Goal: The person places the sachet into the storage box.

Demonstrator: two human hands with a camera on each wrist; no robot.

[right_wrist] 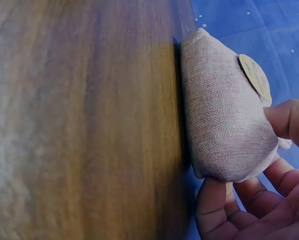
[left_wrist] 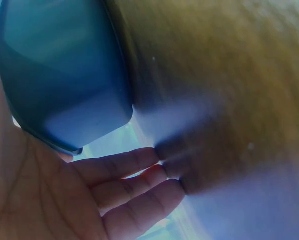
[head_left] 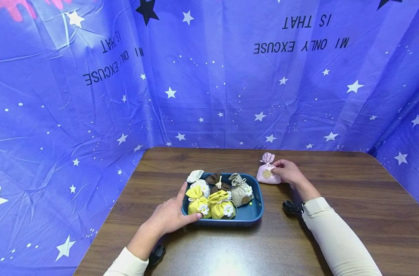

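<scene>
My right hand (head_left: 288, 171) grips a pink drawstring pouch (head_left: 264, 177) with a round tan label, thumb on one side and fingers on the other. The pouch stands upright at the tabletop, its tied neck pointing up. In the right wrist view, its woven cloth (right_wrist: 214, 110) fills the middle. My left hand (head_left: 169, 214) rests against the left end of a dark blue tray (head_left: 259, 214), thumb at the near rim and index finger along the side. In the left wrist view, the other fingers (left_wrist: 134, 205) extend fairly straight beside the tray's outer wall (left_wrist: 64, 75).
Inside the tray lie two yellow pouches (head_left: 223, 207), a white pouch (head_left: 195, 177), a brown pouch (head_left: 214, 179) and a grey-beige pouch (head_left: 240, 193), several with white flowers. The wooden table (head_left: 333, 184) ends at a blue star-printed curtain (head_left: 230, 96) behind and left.
</scene>
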